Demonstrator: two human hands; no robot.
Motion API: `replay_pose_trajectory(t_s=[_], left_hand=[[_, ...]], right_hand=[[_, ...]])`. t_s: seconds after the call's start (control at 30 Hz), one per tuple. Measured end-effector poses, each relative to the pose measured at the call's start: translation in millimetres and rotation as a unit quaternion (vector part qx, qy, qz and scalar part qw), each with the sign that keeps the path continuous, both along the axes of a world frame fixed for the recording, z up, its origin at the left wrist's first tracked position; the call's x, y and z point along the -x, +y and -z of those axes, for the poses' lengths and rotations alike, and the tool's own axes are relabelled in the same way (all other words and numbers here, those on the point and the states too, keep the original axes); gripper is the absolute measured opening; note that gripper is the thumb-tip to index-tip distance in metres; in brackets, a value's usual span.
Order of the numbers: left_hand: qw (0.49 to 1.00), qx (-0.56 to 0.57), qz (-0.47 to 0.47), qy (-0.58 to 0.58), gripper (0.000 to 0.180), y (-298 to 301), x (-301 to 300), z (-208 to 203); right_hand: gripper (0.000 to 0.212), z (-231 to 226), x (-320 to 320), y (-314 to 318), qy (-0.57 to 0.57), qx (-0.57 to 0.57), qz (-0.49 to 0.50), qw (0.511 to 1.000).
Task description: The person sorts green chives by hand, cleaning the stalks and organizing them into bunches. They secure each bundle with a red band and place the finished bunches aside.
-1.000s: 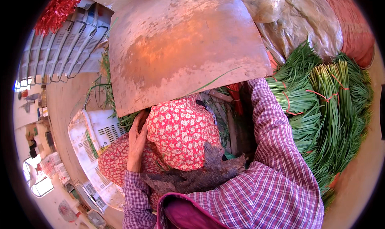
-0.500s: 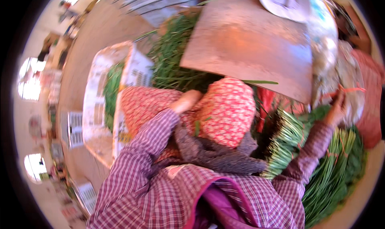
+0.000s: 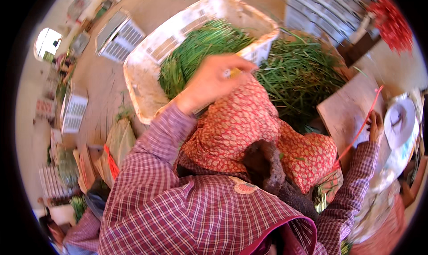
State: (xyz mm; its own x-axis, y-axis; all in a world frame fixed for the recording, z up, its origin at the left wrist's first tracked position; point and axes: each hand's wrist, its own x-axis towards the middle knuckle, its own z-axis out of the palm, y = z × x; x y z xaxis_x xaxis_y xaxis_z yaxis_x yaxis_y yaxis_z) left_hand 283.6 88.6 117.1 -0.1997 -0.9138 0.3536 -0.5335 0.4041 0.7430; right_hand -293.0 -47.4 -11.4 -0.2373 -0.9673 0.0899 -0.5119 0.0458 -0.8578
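Note:
My left hand (image 3: 216, 80), blurred by motion, is over the near rim of a white plastic crate (image 3: 139, 87) and beside my red patterned trouser leg (image 3: 236, 125). A small yellowish patch shows at its fingers; whether it grips anything is unclear. Inside the crate lie long green leafy stalks (image 3: 207, 43), like chives. At the right, my right hand (image 3: 376, 126) is closed on a thin red tie strip (image 3: 363, 123), which slants from above the hand down toward my knee. That hand is over the edge of a wooden board (image 3: 345, 104).
A pile of loose green stalks (image 3: 301, 72) lies between crate and board. A white round lid-like thing (image 3: 400, 121) is beside my right hand. Red strips (image 3: 391, 25) hang in a bunch at the far right. Another white crate (image 3: 119, 36) stands at the far left.
The view has swung left. My right hand has drawn a red strip up from the plastic-covered bags. My left hand has left my lap and risen to the crate's rim.

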Motion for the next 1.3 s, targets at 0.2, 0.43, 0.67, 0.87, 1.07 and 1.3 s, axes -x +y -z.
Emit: replay_pose_trajectory(t_s=[0.2, 0.43, 0.67, 0.87, 1.07, 1.3], left_hand=[[0.927, -0.137, -0.311, 0.158, 0.028, 2, -233, 38], [0.878, -0.259, -0.357, 0.188, 0.037, -42, -270, 117], [0.949, -0.140, -0.280, -0.020, 0.079, -160, -217, 187], [0.959, -0.113, -0.196, -0.171, 0.088, -221, -195, 189], [0.971, -0.117, -0.103, -0.181, 0.106, -220, -100, 208], [0.936, -0.038, -0.211, -0.279, 0.102, -245, -76, 257]], right_hand=[[0.038, 3, 48, -15, 0.145, 0.060, -0.012, 0.987], [0.030, -67, -56, 17, 0.114, 0.086, 0.073, 0.987], [0.023, -95, -200, 33, 0.080, 0.105, -0.047, 0.990], [0.016, -102, -259, 42, 0.079, 0.023, -0.124, 0.989], [0.014, -105, -302, 38, 0.148, -0.008, -0.166, 0.975], [0.010, -114, -351, 30, 0.172, -0.001, -0.219, 0.960]])
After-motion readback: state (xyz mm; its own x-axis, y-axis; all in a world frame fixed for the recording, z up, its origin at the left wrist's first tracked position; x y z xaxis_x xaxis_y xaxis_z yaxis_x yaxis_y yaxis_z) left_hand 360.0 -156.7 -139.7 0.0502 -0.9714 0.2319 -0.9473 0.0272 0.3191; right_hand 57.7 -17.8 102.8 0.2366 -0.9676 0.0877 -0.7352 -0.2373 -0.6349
